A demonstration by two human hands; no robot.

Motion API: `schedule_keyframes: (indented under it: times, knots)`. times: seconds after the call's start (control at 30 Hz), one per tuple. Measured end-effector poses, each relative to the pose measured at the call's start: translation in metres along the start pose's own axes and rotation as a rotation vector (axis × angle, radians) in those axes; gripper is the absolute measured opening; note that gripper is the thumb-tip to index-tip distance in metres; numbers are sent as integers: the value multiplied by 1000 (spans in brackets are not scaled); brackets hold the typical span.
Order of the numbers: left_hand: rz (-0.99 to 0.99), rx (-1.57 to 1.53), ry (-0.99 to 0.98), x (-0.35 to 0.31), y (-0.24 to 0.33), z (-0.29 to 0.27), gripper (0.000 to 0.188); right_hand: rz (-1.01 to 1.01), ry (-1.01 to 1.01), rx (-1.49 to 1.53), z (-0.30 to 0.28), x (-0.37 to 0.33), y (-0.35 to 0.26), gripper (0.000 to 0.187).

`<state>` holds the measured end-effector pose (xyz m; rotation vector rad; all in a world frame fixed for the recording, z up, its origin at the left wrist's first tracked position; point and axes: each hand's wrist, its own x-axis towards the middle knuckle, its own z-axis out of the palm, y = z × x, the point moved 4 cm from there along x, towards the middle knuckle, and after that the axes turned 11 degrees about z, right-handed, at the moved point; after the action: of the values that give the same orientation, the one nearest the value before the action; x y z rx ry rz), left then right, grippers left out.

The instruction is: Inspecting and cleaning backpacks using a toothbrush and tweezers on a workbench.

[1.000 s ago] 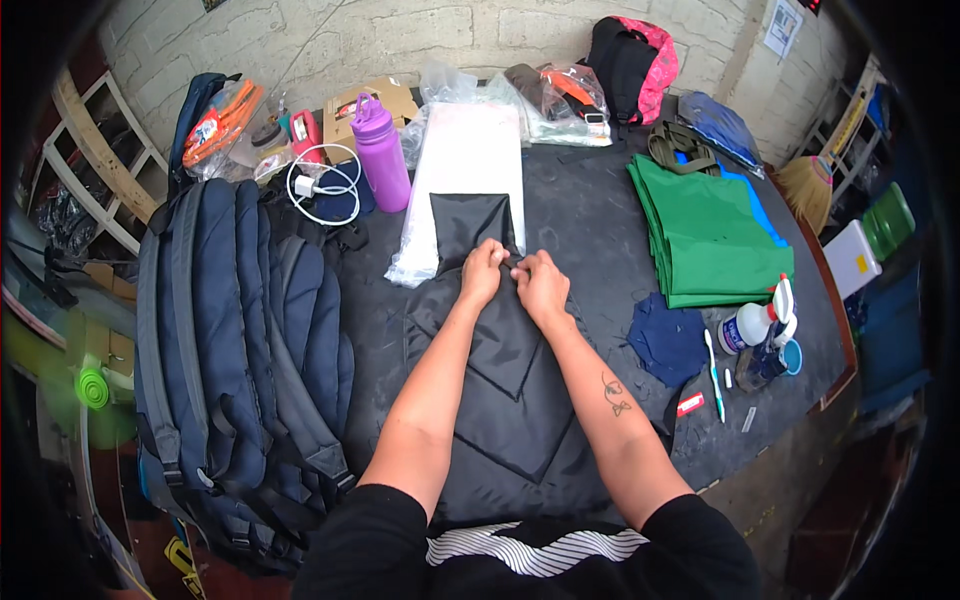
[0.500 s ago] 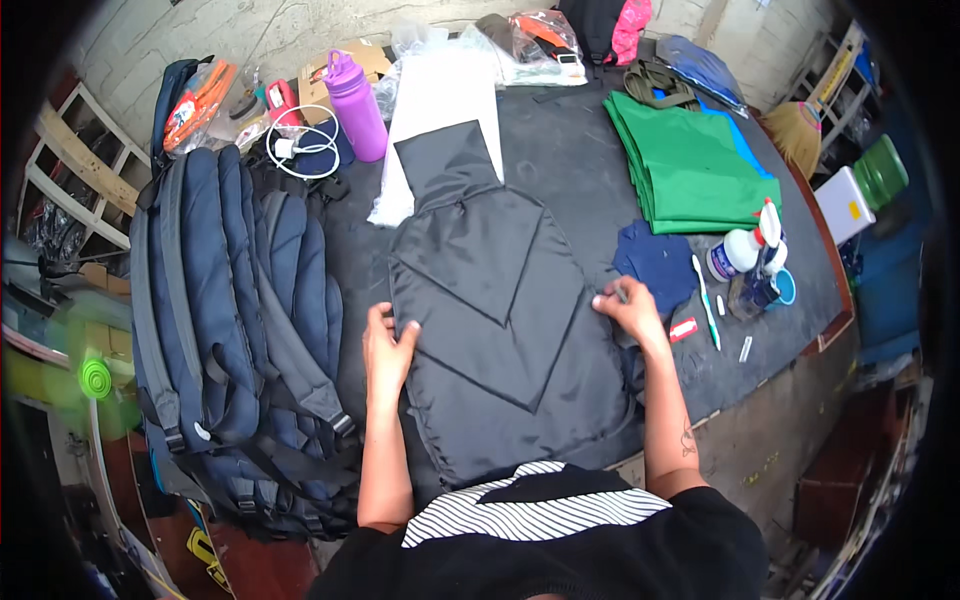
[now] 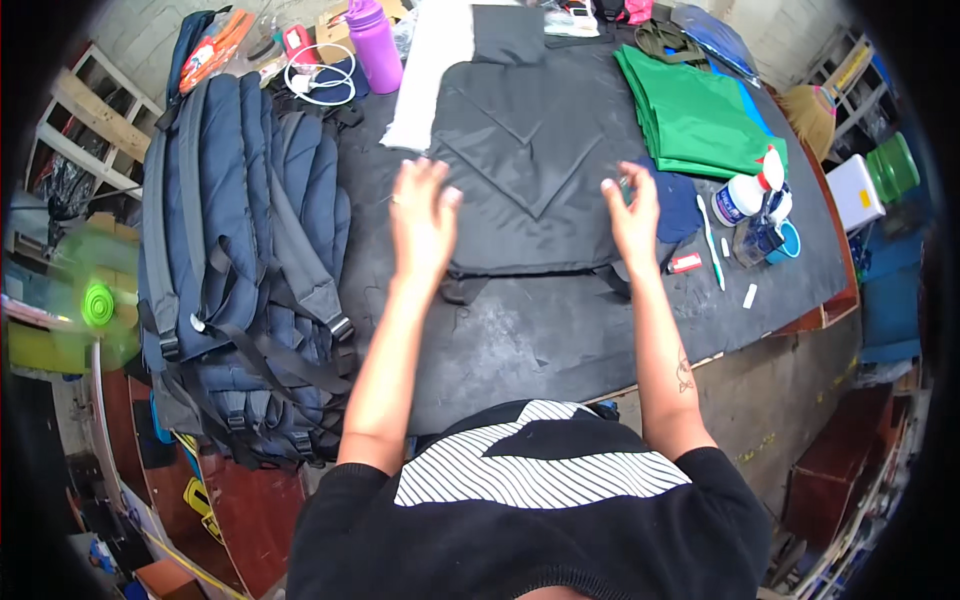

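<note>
A black fabric backpack panel (image 3: 530, 190) lies flat on the dark table, with V-shaped seams across its front. A squarish black flap (image 3: 508, 35) extends from its far end, and dark straps poke out from under its near edge. At the panel's left side is my left hand (image 3: 425, 205), its thumb held apart from the fingers and nothing seen in its grasp. On the opposite side my right hand (image 3: 636, 205) hovers by the panel's edge, thumb and fingers apart. Whether either hand touches the fabric is hard to make out.
Stacked dark blue backpacks (image 3: 225, 230) fill the left side. A purple bottle (image 3: 375, 50) and a white sheet (image 3: 425, 80) stand behind. To the right are folded green fabric (image 3: 690, 115), a spray bottle (image 3: 745, 195), a toothbrush (image 3: 711, 245) and a blue cup (image 3: 785, 243).
The black panel has shifted away from me toward the far side of the table, baring the near tabletop. Both my hands have moved forward with it, and their fingers have opened.
</note>
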<state>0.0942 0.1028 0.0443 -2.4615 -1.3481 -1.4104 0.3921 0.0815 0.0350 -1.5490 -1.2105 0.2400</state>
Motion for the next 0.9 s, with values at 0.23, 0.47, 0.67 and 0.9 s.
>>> schedule_keyframes:
  times: [0.23,0.47,0.67,0.9]
  knots:
    - [108,80,-691,-119,70,37,69,103,-34,-242,27,-40,35,28]
    - [-345,-81,70,-99,-17,-26,33,279,-71,-261,26,-25,36,39]
    - [-168,-79,15,-53,-14,-4,24,114,-287,0,66,-48,-29,33]
    - [-52,9,-117,-62,-27,10,7,-89,-580,-165,110,-87,-63,25]
